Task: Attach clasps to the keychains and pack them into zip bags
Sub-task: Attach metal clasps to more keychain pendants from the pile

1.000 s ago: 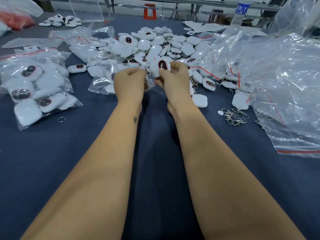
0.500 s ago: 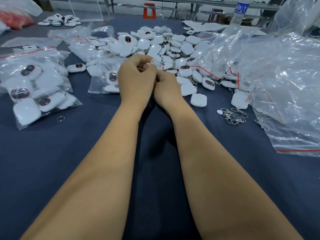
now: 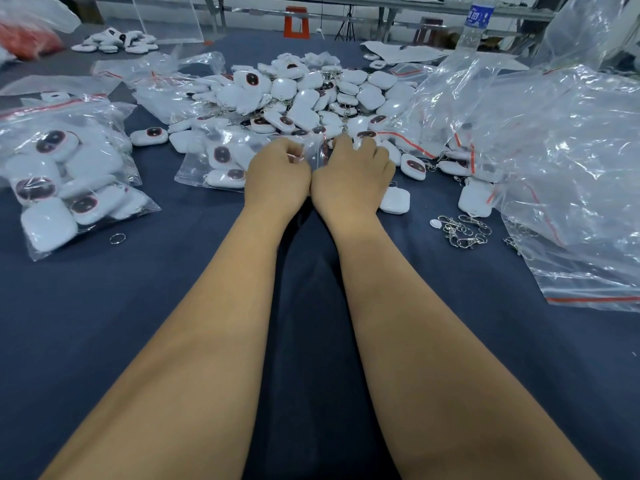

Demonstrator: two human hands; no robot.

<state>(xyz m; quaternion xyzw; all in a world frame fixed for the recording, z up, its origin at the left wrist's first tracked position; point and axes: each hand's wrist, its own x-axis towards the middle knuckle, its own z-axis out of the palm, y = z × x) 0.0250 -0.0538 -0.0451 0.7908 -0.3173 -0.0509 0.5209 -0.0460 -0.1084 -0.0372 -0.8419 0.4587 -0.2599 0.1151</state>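
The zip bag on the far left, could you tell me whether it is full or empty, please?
Full: the zip bag bulges with white keychains lying behind its clear plastic.

Work surface was a dark blue cloth-covered table (image 3: 104, 323). Behind it stood metal-framed tables (image 3: 381, 5), an orange stool (image 3: 296, 26) and a tripod (image 3: 345, 29) against a pale wall. Lighting was even and dim.

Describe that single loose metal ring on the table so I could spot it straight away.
Start at the full zip bag of white keychains on the left of the blue table. Just off its near right corner lies the small split ring, alone on bare cloth, unlike the tangled clasps on the right.
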